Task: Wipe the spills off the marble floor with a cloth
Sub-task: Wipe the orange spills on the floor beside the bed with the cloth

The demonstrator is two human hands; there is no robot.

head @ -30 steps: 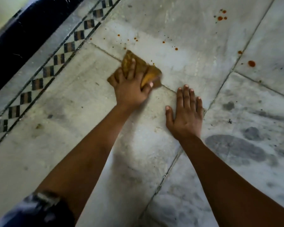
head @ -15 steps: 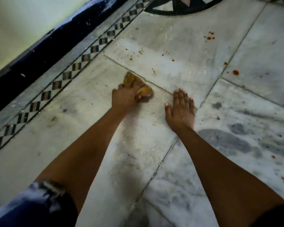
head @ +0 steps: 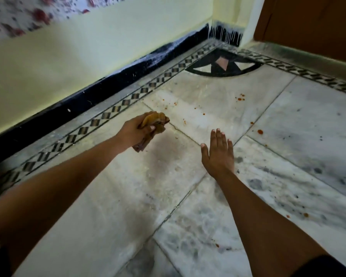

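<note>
My left hand (head: 131, 132) grips a bunched brown-yellow cloth (head: 155, 120), lifted off the marble floor (head: 116, 206); part of the cloth hangs below the fist. My right hand (head: 218, 154) lies flat on the floor, fingers together, holding nothing. Orange-red spill drops remain beyond both hands: a cluster (head: 240, 98) far ahead, a larger drop (head: 259, 131) to the right, small specks (head: 185, 121) just past the cloth, and more spots (head: 305, 215) at the right near my forearm.
A pale yellow wall with a black skirting (head: 100, 96) runs along the left. A checkered inlay border (head: 128, 101) follows it to a dark corner motif (head: 223, 65). A brown door (head: 316, 23) stands at the upper right.
My left hand has gathered the cloth from flat on the floor into a bunch and raised it. The view has tilted up, showing the wall and door. My right hand stays planted.
</note>
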